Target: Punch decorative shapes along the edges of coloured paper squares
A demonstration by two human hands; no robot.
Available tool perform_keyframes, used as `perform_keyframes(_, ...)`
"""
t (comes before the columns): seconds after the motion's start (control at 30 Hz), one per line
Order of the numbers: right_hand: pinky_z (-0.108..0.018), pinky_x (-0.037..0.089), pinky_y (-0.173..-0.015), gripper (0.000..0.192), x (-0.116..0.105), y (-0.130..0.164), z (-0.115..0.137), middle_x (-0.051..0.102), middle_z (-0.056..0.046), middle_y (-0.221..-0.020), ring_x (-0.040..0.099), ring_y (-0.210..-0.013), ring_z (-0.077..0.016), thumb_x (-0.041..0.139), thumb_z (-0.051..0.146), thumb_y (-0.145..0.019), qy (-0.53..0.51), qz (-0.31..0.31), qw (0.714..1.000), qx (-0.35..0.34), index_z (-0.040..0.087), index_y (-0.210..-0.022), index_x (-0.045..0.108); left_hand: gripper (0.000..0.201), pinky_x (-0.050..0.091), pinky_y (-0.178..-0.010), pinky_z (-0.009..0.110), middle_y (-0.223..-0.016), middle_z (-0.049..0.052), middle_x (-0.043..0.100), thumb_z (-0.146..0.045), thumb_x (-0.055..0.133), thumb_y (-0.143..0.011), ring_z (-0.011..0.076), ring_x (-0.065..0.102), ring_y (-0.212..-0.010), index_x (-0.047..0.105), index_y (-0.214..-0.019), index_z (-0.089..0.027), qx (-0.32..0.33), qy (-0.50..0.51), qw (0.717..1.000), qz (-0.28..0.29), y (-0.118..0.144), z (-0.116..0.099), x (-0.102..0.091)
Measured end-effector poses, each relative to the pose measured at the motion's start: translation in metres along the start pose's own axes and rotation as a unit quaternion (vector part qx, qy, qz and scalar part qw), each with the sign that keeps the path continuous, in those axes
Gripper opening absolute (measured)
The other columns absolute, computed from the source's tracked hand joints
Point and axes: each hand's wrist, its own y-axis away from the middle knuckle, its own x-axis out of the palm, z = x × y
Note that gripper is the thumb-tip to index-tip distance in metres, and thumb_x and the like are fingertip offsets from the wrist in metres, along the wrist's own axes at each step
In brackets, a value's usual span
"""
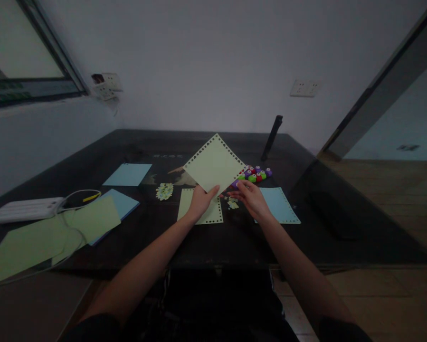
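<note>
Both forearms bare from wrist to above the elbow. Left hand (pixel 200 202) and right hand (pixel 251 198): no rings, watch or gloves visible. Dark, near-black short sleeves begin at the upper arms, nearer the camera than the table edge (pixel 213 264). Dark clothing covers the lap below that edge; the fabric is too dim to make out.

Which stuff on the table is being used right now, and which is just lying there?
In use: left hand holding up punched green sheet; right hand by the small colourful punches.

Lying about: blue sheet, white power strip, paper scraps, plain green sheets.
</note>
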Motion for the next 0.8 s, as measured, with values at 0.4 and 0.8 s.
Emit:
perform_keyframes(0.4,-0.024,0.054,-0.060,0.041,0.0025,0.0036,0.0039,0.069,0.000,-0.074,0.067,-0.059,-0.0137,0.077,0.043,-0.059,0.019,-0.013,1.000,-0.005,0.020,-0.084,0.056,0.023,0.049,-0.087,0.036,-0.085,0.012,0.073,-0.029,0.063,-0.076,0.0247,0.067,-0.087,0.068,-0.088,-0.010,0.023,-0.006,1.000,0.005,0.0018,0.0001,0.0016)
perform_keyframes(0.8,-0.021,0.051,-0.056,0.039,0.0017,0.0027,0.0008,0.066,0.002,-0.067,0.066,-0.056,-0.0118,0.076,0.041,-0.061,0.035,-0.030,0.999,-0.011,0.019,-0.086,0.057,0.027,0.046,-0.093,0.038,-0.100,0.013,0.071,-0.028,0.064,-0.075,0.0246,0.065,-0.095,0.067,-0.095,-0.011,0.039,-0.016,0.999,-0.006,0.0012,0.0017,0.0021)
